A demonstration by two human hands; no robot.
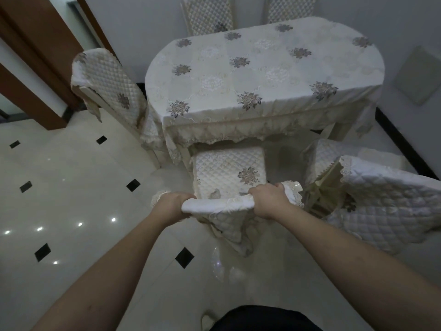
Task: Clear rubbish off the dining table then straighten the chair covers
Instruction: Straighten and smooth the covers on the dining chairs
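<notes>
Seen from above, looking down past two bare forearms. Left hand and right hand each curled tight around the top edge of a quilted cream chair cover — one at each end, the fabric bunched into a white roll between them. Below the grip, a loose quilted flap hanging down over the chair back. Just beyond, the chair's seat cushion with a grey flower motif, tucked part-way under the desk.

Desk draped in a cream tablecloth with matching grey flowers and a lace fringe along the near edge. At its left end, another covered chair, its cover sagging off one corner. To the right, a third chair tilted, its quilted cover rumpled and slipping, wooden frame showing. Two more quilted chair backs behind the far side, against the wall.

Glossy pale floor tiles with small black diamond insets; brown door frame at upper left.
</notes>
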